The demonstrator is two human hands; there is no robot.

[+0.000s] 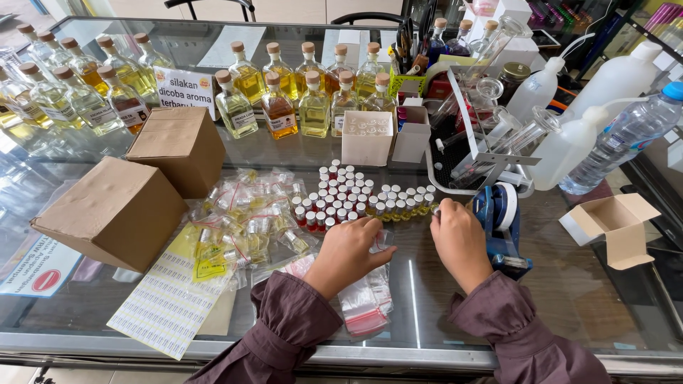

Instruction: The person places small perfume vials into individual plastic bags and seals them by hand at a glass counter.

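The left hand (pixel 350 250) is curled, knuckles up, pinching a small clear plastic bag (pixel 382 240); the right hand (pixel 459 238) is closed at the row of tiny glass vials (pixel 398 207), its hold hidden. A white label sheet (pixel 167 302) lies left, below brown cardboard boxes (pixel 114 211)

Left hand (pixel 348 249) and right hand (pixel 459 238) curled (knuckles up).

The glass counter (pixel 555 299) is viewed from a single head-worn camera, angled steeply downward and forward, close above its near edge.
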